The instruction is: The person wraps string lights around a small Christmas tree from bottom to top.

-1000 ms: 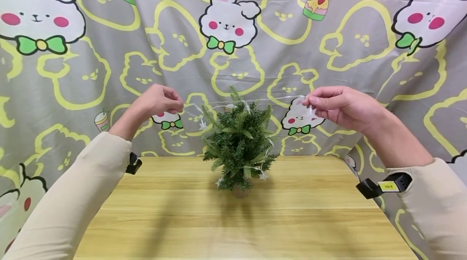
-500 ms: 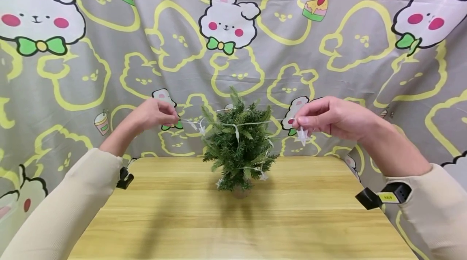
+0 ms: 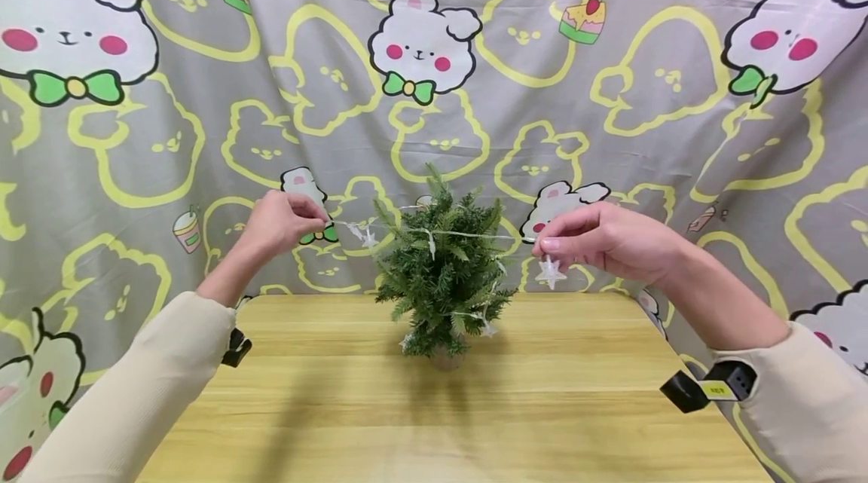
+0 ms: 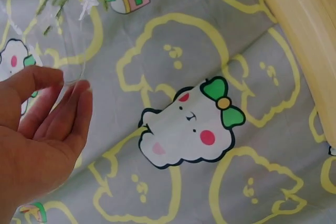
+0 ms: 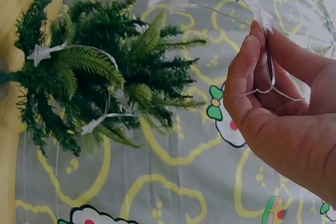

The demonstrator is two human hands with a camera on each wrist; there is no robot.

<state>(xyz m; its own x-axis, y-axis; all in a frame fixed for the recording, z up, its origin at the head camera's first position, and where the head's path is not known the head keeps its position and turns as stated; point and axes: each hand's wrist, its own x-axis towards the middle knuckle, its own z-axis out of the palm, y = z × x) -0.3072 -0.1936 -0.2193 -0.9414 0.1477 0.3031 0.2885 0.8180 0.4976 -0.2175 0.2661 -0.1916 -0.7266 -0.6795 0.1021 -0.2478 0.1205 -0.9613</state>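
A small green artificial Christmas tree (image 3: 444,279) stands upright on the wooden table. Across the front of its upper branches stretches a string of star lights (image 3: 475,235), pulled nearly straight. My left hand (image 3: 281,221) pinches the wire left of the tree, thumb and fingertips together. On the other side my right hand (image 3: 610,246) pinches the string, and a clear star (image 3: 551,273) hangs below its fingertips. In the right wrist view, a loop of wire hangs within the right hand (image 5: 283,103). More stars, such as one white star (image 5: 41,55), sit among the lower branches.
The light wood table (image 3: 339,408) reaches back to a grey curtain (image 3: 529,106) with yellow outlines and cartoon animals. A brown pot (image 3: 447,359) supports the tree. Black wrist cameras (image 3: 708,386) are strapped over both sleeves.
Both hands have come down from beside the treetop, the right one also moving slightly inward. The wire between them has dropped from the top to the front of the upper branches.
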